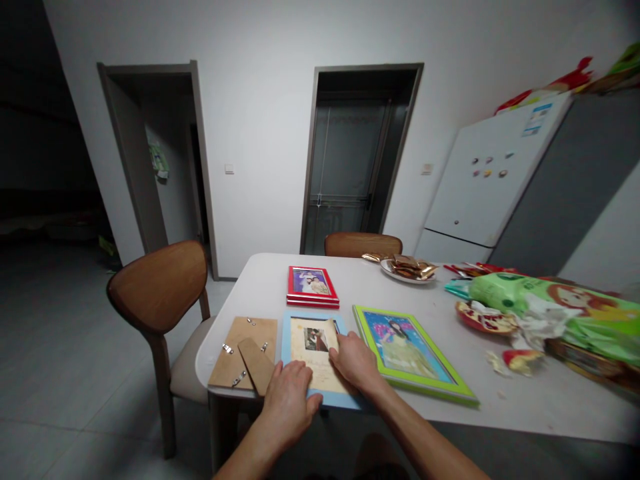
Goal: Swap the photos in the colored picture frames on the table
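Note:
A light blue picture frame (287,340) lies near the table's front edge, with a cream printed sheet (305,353) in it. The sheet's upper right corner is curled up, and my right hand (354,360) pinches its right edge. My left hand (291,399) rests on the lower left of the frame and sheet, fingers apart. To the left is a brown backing board (227,367) with metal clips and a stand flap. A green frame (420,353) with a portrait lies to the right. Beyond the blue frame are stacked red frames (313,287).
At the table's (350,280) back is a plate of wrapped snacks (411,268). Opened pomegranate (485,320), crumpled tissue (543,330) and a green package (595,307) lie on the right. Wooden chairs (160,287) stand at the left and behind the table.

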Motion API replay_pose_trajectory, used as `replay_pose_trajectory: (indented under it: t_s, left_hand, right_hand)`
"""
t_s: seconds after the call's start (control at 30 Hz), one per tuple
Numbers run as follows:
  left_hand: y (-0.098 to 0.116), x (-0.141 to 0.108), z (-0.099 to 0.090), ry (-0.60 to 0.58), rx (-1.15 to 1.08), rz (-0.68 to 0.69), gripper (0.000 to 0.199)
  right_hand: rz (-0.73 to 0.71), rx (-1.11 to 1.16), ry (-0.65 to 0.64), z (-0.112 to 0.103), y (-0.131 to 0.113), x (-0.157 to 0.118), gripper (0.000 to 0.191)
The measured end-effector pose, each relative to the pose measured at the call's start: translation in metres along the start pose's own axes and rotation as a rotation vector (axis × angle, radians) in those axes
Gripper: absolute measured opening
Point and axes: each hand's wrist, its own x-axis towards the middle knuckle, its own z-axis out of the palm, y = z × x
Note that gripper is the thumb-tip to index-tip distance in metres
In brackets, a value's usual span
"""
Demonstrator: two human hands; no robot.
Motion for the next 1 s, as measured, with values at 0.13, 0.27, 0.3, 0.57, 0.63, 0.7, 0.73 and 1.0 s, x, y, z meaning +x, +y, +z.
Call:
replay_pose_trajectory:
  t_s: [0.13, 0.27, 0.3, 0.57, 0.63, 0.7, 0.73, 1.0]
  left_hand:
    - [0.000, 0.000, 0.001, 0.010, -0.022, 0.005, 0.036]
    - [-0.017, -0.009, -0.014, 0.027, -0.031, 0.009, 0.049]
    - [-0.026, -0.013, -0.019, 0.030, -0.017, -0.012, 0.052]
    - [-0.111, -0.040, -0.033, 0.113, 0.127, -0.261, 0.061]
    - [-0.120, -0.041, -0.031, 0.150, 0.100, -0.236, 0.057]
    - [-0.125, -0.039, -0.031, 0.184, 0.065, -0.227, 0.051]
    - [-0.126, -0.037, -0.032, 0.208, 0.050, -0.234, 0.047]
    - [-0.097, -0.034, -0.056, 0.302, -0.018, -0.176, 0.052]
  right_hand:
    - [0.000, -0.007, 0.032, 0.003, 0.002, 0.001, 0.032]
    - [0.003, 0.029, 0.057, 0.000, 0.005, 0.001, 0.042]
    - [-0.020, 0.043, 0.070, -0.002, 0.003, 0.000, 0.040]
    - [-0.437, 0.279, -0.027, -0.012, -0.074, -0.029, 0.033]
    - [-0.509, 0.286, -0.045, -0.009, -0.096, -0.040, 0.042]
    - [-0.538, 0.279, -0.049, -0.005, -0.111, -0.048, 0.048]
    - [-0.542, 0.282, -0.050, -0.002, -0.116, -0.051, 0.047]
    - [-0.505, 0.636, 0.014, -0.027, -0.106, -0.055, 0.039]
